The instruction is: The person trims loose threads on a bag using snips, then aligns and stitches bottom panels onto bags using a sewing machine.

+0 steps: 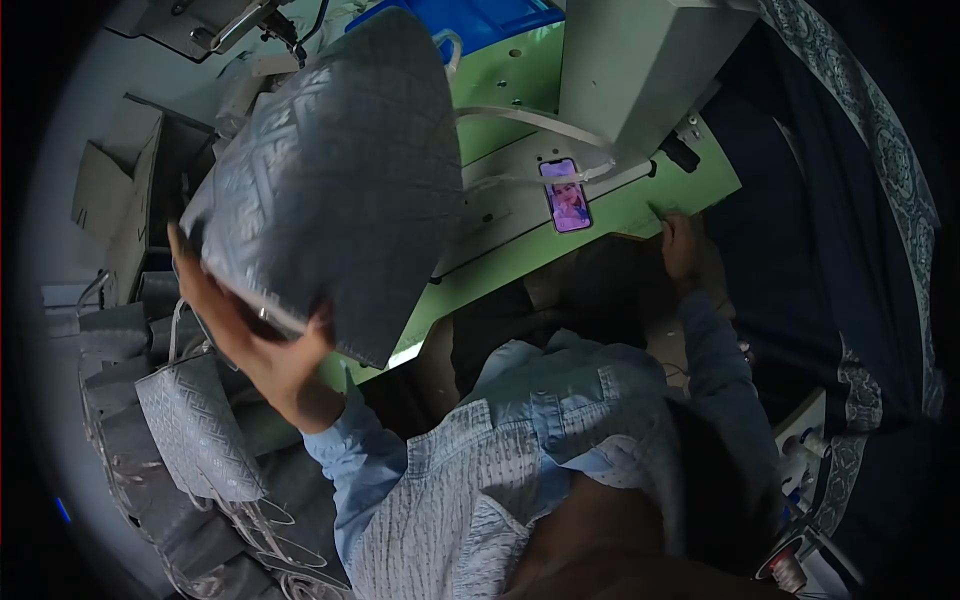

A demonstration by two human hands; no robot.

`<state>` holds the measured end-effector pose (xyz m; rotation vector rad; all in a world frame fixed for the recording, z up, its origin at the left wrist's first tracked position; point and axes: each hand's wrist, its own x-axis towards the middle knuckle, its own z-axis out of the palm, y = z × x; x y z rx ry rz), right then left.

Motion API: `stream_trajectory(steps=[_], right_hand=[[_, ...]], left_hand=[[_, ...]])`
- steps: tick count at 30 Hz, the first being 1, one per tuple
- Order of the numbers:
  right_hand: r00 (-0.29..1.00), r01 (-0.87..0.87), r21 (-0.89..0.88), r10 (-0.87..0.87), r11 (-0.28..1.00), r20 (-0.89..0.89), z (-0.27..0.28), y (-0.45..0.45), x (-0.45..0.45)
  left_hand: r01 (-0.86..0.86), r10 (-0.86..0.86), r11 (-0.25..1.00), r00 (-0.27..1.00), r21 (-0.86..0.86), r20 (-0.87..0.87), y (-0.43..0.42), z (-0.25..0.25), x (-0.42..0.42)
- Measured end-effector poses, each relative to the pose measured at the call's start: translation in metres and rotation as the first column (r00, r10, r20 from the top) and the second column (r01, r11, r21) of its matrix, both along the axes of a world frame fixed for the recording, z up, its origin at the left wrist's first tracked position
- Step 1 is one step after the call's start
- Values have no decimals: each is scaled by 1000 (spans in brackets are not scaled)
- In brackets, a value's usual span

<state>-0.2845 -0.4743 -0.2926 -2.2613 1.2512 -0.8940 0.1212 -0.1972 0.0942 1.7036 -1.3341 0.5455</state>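
A large grey patterned fabric piece (330, 190) is lifted at the left of the green sewing table (620, 215), over its left part. My left hand (265, 350) grips its lower edge, thumb on one side and fingers on the other. A pale strap (530, 118) runs from behind the fabric towards the machine. My right hand (682, 248) rests at the table's front edge, its fingers curled over; whether anything is under them is hidden. Between the hands, a phone (567, 195) with a lit screen lies on the table.
The pale machine body (640, 75) stands at the table's back. Behind the fabric is a blue tray (500, 25). At the lower left hangs another patterned piece (200, 430) among dark bundles. A thread spool (787, 572) is at the lower right, near dark curtains.
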Motion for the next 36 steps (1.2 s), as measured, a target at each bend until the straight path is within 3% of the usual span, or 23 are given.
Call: stream_trajectory(steps=[3, 5, 8, 10, 13, 15, 17, 19, 21, 23, 25, 27, 29, 31, 34, 36], right_hand=[[986, 147, 32, -149, 989, 78, 71, -15, 20], [946, 14, 370, -132, 929, 297, 119, -29, 44], [945, -151, 18, 139, 988, 297, 207, -26, 96], [892, -340, -144, 367, 929, 264, 272, -8, 133], [756, -613, -261, 649, 746, 82, 338, 23, 179], [478, -650, -609, 868, 454, 136, 359, 48, 227], [256, -756, -573, 948, 318, 188, 384, 95, 257], [192, -605, -758, 969, 241, 155, 390, 131, 282], [245, -726, -676, 966, 126, -82, 388, 155, 292], [244, -705, -700, 965, 110, -94, 384, 167, 295], [267, -665, -719, 963, 203, 25, 391, 170, 290], [225, -692, -702, 974, 167, 10, 396, 166, 291], [367, -676, -679, 930, 287, 28, 393, 155, 299], [308, -693, -667, 949, 273, 68, 392, 135, 302], [288, -782, -582, 957, 222, -22, 386, 102, 290], [429, -847, -430, 879, 313, -206, 384, 81, 284]], left_hand=[[-156, 136, 984, 968, 83, 209, 50, -8, 7], [-265, 248, 963, 941, 44, 231, 75, -7, 0], [-456, 455, 889, 866, -49, 209, 117, -12, -15], [-589, 588, 806, 782, -66, 204, 142, -11, -33], [-653, 650, 753, 721, -80, 241, 183, -15, -51], [-498, 451, 860, 844, 112, 291, 218, -8, -52], [-485, 442, 866, 856, 122, 266, 224, -10, -69], [-560, 540, 821, 825, 113, 168, 213, -14, -101], [-583, 565, 804, 810, 116, 156, 218, -9, -112], [-591, 579, 791, 807, 158, 116, 227, -9, -119], [-623, 619, 759, 780, 187, 87, 237, -17, -125], [-619, 618, 785, 784, 2, -66, 228, -30, -120], [-645, 641, 761, 764, -73, -71, 223, -33, -118], [-665, 664, 738, 746, -115, -56, 222, -32, -118], [-676, 677, 723, 735, -146, -50, 218, -27, -115], [-675, 678, 719, 734, -167, -47, 213, -21, -112]])
